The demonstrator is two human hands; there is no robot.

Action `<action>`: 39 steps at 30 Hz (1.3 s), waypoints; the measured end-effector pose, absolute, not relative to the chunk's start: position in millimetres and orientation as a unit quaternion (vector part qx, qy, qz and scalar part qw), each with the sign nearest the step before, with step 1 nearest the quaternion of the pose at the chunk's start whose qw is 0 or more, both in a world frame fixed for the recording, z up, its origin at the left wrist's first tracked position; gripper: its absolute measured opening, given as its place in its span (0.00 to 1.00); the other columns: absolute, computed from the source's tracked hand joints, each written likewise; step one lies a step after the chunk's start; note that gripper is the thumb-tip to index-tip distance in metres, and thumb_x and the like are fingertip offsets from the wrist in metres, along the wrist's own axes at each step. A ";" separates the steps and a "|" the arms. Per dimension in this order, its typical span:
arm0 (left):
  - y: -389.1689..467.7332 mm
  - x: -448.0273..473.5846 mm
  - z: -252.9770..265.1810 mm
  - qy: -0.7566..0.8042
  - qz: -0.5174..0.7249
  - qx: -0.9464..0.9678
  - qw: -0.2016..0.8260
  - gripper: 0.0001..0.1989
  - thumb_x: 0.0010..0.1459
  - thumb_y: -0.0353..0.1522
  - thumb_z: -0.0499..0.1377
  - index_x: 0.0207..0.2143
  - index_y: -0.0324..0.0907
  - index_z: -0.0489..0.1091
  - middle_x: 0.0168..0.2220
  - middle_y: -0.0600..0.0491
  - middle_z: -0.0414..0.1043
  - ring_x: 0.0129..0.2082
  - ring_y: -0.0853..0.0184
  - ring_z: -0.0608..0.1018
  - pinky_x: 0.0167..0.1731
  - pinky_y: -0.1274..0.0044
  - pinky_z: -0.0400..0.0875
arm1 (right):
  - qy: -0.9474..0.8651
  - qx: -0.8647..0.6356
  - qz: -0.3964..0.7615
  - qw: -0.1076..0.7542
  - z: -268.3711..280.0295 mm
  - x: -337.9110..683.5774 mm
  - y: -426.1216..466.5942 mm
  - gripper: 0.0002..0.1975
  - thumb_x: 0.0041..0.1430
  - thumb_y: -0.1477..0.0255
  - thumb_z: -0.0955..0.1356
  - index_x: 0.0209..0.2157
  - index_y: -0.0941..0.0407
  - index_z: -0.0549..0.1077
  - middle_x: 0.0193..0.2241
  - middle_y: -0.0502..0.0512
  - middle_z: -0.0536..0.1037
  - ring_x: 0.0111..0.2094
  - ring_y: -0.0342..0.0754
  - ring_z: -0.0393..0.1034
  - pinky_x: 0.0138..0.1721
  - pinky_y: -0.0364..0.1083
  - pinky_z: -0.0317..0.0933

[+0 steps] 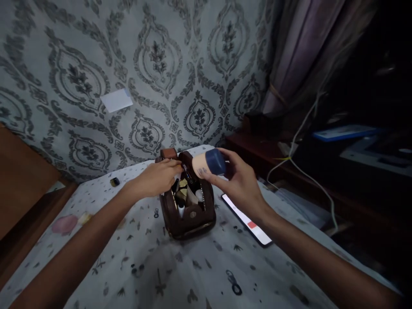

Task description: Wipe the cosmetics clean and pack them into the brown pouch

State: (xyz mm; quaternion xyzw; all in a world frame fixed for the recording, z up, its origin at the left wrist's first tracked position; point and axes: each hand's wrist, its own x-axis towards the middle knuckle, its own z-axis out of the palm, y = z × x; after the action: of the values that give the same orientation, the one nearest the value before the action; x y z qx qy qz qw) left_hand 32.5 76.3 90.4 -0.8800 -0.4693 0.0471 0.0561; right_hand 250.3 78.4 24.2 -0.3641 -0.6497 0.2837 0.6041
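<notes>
A brown zippered toiletry bag (189, 225) stands unzipped on the patterned bedsheet, packed with several small bottles, tubes and a gold-toned item. At its upper left rim, my left hand (159, 176) is closed over the edge, its fingertips partly hidden inside the opening. Just above the bag's right side, my right hand (240, 180) grips a small bottle with a cream body and dark blue cap (209, 163). That bottle is tilted on its side, cap toward my palm, and its label is too blurred to read.
A phone (246, 221) with a lit screen lies right of the bag. A small dark item (114, 182) sits to the left on the sheet (180, 279). White cables (322, 171) hang at the right, by a dark red wooden ledge (244, 146). Patterned wall (180, 77) rises behind.
</notes>
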 end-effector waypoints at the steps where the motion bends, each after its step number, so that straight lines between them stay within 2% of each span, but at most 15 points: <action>1: 81.1 34.6 91.7 -0.465 0.075 -0.881 0.054 0.25 0.61 0.25 0.47 0.59 0.44 0.67 0.64 0.47 0.64 0.62 0.58 0.68 0.54 0.69 0.67 | -0.654 -0.364 0.278 0.602 25.0 249.4 82.4 0.31 0.49 0.57 0.76 0.52 0.55 0.70 0.47 0.60 0.76 0.45 0.54 0.74 0.45 0.53 0.71; 3: 87.0 37.9 94.0 -0.462 0.111 -0.878 0.049 0.25 0.61 0.25 0.48 0.60 0.43 0.66 0.62 0.46 0.66 0.58 0.57 0.71 0.50 0.69 0.69 | -0.667 -0.364 0.262 0.595 25.7 246.3 90.1 0.32 0.49 0.57 0.75 0.53 0.56 0.69 0.49 0.61 0.76 0.48 0.55 0.73 0.47 0.53 0.70; 6: 89.5 40.0 96.1 -0.472 0.132 -0.870 0.047 0.24 0.61 0.26 0.49 0.58 0.44 0.67 0.55 0.43 0.74 0.49 0.56 0.78 0.44 0.70 0.70 | -0.699 -0.358 0.227 0.576 26.9 241.0 103.6 0.31 0.50 0.58 0.75 0.53 0.56 0.69 0.51 0.61 0.75 0.50 0.55 0.71 0.50 0.53 0.68; 9: 88.8 37.6 97.9 -0.490 0.120 -0.862 0.048 0.21 0.61 0.27 0.51 0.55 0.44 0.69 0.49 0.44 0.77 0.43 0.56 0.80 0.43 0.69 0.69 | -0.746 -0.345 0.169 0.544 30.3 236.8 119.7 0.30 0.50 0.62 0.76 0.53 0.55 0.69 0.51 0.59 0.75 0.51 0.55 0.71 0.51 0.53 0.66; 14: 83.9 24.8 101.2 -0.499 0.112 -0.858 0.051 0.19 0.63 0.27 0.49 0.54 0.46 0.69 0.50 0.46 0.76 0.46 0.58 0.79 0.44 0.71 0.69 | -0.832 -0.338 0.087 0.430 43.0 226.6 140.9 0.26 0.49 0.65 0.76 0.49 0.57 0.70 0.46 0.58 0.77 0.48 0.55 0.71 0.50 0.52 0.63; 20: 71.1 17.6 98.7 -0.525 0.104 -0.842 0.063 0.19 0.66 0.29 0.45 0.55 0.47 0.66 0.53 0.48 0.74 0.49 0.57 0.78 0.41 0.71 0.71 | -0.900 -0.392 0.017 0.191 59.9 205.4 150.4 0.24 0.50 0.59 0.74 0.45 0.58 0.73 0.39 0.60 0.78 0.45 0.60 0.70 0.42 0.50 0.61; 23: 68.7 16.6 96.2 -0.532 0.094 -0.840 0.058 0.18 0.67 0.29 0.44 0.54 0.47 0.66 0.54 0.49 0.73 0.51 0.58 0.77 0.42 0.70 0.72 | -0.912 -0.396 0.002 0.107 64.6 196.0 153.2 0.25 0.50 0.58 0.74 0.46 0.58 0.73 0.40 0.63 0.77 0.48 0.62 0.69 0.45 0.51 0.59; 26: 68.9 14.3 93.1 -0.526 0.079 -0.844 0.059 0.18 0.67 0.29 0.44 0.53 0.46 0.66 0.54 0.49 0.73 0.52 0.57 0.77 0.44 0.69 0.73 | -0.919 -0.387 -0.004 0.070 67.5 187.7 155.9 0.25 0.50 0.60 0.74 0.47 0.56 0.73 0.41 0.61 0.77 0.51 0.62 0.67 0.48 0.51 0.57; 32: 67.7 9.9 89.1 -0.527 0.055 -0.846 0.055 0.19 0.64 0.27 0.46 0.53 0.47 0.67 0.55 0.50 0.72 0.54 0.57 0.75 0.48 0.67 0.72 | -0.934 -0.358 0.015 -0.002 66.5 175.3 159.8 0.26 0.45 0.62 0.77 0.45 0.56 0.73 0.42 0.58 0.78 0.49 0.59 0.69 0.49 0.51 0.57; 39: 67.5 6.9 87.8 -0.527 0.044 -0.848 0.041 0.21 0.65 0.27 0.45 0.56 0.47 0.66 0.58 0.50 0.70 0.56 0.57 0.74 0.52 0.65 0.71 | -0.934 -0.355 0.025 -0.007 61.4 175.4 163.0 0.26 0.48 0.64 0.76 0.48 0.56 0.72 0.45 0.58 0.78 0.51 0.59 0.69 0.49 0.51 0.57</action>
State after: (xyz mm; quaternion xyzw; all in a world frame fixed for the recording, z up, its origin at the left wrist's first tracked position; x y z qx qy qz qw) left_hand 6.9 67.5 87.8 -0.8476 -0.5272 0.0440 0.0411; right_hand 175.4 163.0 61.4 -0.3551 -0.9345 0.0246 -0.0066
